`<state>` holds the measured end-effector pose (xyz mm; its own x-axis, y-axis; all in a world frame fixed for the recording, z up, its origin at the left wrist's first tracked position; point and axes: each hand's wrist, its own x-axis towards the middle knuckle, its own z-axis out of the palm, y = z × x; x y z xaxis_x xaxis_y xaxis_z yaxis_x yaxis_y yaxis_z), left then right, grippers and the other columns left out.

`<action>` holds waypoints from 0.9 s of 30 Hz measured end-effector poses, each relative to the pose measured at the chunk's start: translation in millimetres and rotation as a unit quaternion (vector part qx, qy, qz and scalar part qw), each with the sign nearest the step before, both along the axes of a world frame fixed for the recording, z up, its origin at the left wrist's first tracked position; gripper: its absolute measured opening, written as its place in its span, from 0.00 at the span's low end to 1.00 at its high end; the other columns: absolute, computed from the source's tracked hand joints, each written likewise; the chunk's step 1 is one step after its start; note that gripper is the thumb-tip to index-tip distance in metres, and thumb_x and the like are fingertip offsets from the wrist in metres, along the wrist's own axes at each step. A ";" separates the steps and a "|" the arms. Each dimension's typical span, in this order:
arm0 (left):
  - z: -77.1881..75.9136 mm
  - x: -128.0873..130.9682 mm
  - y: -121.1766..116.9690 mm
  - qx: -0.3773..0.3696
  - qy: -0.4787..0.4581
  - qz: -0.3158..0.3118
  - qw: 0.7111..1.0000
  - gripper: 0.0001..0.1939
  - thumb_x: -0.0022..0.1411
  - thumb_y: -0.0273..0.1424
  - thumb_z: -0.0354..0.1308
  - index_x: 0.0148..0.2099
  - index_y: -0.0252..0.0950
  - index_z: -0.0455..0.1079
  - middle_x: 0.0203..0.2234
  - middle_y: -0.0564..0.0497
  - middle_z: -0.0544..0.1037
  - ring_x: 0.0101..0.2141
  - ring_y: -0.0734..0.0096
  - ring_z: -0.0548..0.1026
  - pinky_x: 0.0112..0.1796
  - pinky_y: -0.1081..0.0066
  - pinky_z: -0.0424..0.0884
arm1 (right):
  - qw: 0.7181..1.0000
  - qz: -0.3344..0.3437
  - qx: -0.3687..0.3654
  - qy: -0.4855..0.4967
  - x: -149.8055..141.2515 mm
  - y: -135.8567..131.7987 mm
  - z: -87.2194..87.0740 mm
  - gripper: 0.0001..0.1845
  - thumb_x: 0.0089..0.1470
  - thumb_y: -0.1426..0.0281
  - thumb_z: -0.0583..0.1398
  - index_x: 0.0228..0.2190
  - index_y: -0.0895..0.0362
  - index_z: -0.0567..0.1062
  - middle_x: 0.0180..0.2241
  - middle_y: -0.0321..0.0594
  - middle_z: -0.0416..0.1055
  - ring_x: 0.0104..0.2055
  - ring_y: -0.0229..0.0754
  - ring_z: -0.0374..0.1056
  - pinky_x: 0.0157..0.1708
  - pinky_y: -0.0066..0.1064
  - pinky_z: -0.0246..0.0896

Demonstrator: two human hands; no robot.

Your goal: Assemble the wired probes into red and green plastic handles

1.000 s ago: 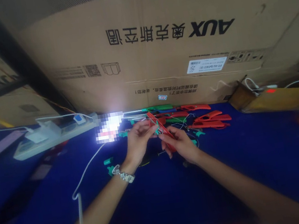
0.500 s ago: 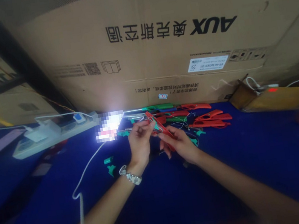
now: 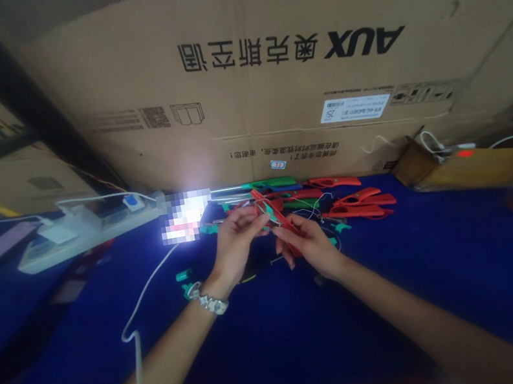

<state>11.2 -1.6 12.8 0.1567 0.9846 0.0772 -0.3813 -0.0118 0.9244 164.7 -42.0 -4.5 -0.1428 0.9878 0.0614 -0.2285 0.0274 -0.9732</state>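
Observation:
In front of me, both hands meet at a red stick-lighter casing (image 3: 286,226), tilted with its upper end to the left. My right hand (image 3: 311,242) is closed round its lower part, thumb along the near side. At the upper end, my left hand (image 3: 238,241) is closed, its thumb against a green trigger piece (image 3: 270,210) set at the casing. Fingers hide much of the casing's inside. Just behind the hands lie several red lighter casings (image 3: 362,206) and a green lighter casing (image 3: 275,183) with metal tubes and thin wires.
Loose green pieces (image 3: 184,275) lie left of my left wrist. A lit, blurred-out screen (image 3: 186,217) stands behind, its white cable (image 3: 147,289) crossing my left forearm. A power strip (image 3: 41,257) is at the left, a yellowish box (image 3: 474,172) at the right. A large carton (image 3: 236,12) closes off the back.
My left hand shifts slightly right, then back left, staying at the casing's upper end. The right hand keeps its hold on the casing, almost unmoved.

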 end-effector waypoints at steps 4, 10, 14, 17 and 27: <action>-1.0 -4.6 2.4 0.003 0.009 -0.035 0.999 0.15 0.45 0.30 0.75 0.36 0.35 0.78 0.31 0.50 0.82 0.29 0.74 0.78 0.31 0.74 0.75 | 1.000 -0.004 -0.001 0.002 1.1 0.9 -0.9 0.20 0.52 0.54 0.68 0.30 0.55 0.67 0.21 0.30 0.74 0.14 0.32 0.64 0.13 0.24 0.65; 4.4 -4.7 -2.2 -0.075 -0.020 -0.084 0.993 0.11 0.47 0.31 0.74 0.35 0.36 0.80 0.34 0.48 0.82 0.33 0.71 0.78 0.32 0.73 0.75 | 1.000 -0.005 0.011 -0.008 0.8 2.8 -4.4 0.20 0.52 0.54 0.68 0.30 0.55 0.67 0.20 0.29 0.74 0.13 0.32 0.64 0.13 0.23 0.64; 5.1 -3.8 -3.4 -0.111 -0.040 -0.082 0.990 0.11 0.45 0.33 0.76 0.31 0.37 0.80 0.31 0.49 0.81 0.31 0.71 0.77 0.31 0.74 0.74 | 1.000 0.000 0.012 -0.010 0.5 2.8 -4.8 0.20 0.52 0.54 0.67 0.30 0.55 0.67 0.20 0.29 0.73 0.14 0.32 0.65 0.13 0.23 0.65; 3.7 -4.3 -3.8 -0.100 -0.032 -0.083 0.991 0.11 0.45 0.34 0.76 0.30 0.37 0.80 0.31 0.49 0.81 0.32 0.71 0.77 0.32 0.73 0.74 | 1.000 0.000 0.010 -0.010 0.7 2.0 -4.0 0.20 0.52 0.54 0.67 0.30 0.55 0.67 0.20 0.29 0.73 0.14 0.32 0.65 0.13 0.23 0.65; 0.4 -0.7 -5.7 -0.028 -0.018 -0.095 0.995 0.10 0.50 0.35 0.73 0.32 0.34 0.79 0.30 0.49 0.80 0.34 0.70 0.78 0.43 0.68 0.76 | 1.000 0.013 0.008 -0.002 2.3 1.6 -4.4 0.20 0.53 0.54 0.67 0.31 0.54 0.66 0.22 0.30 0.74 0.15 0.32 0.66 0.15 0.24 0.66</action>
<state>10.4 -7.3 13.2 0.3394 0.9401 0.0313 -0.4043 0.1157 0.9073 167.0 -40.4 -8.9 -0.1692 0.9826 0.0770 -0.2251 0.0376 -0.9736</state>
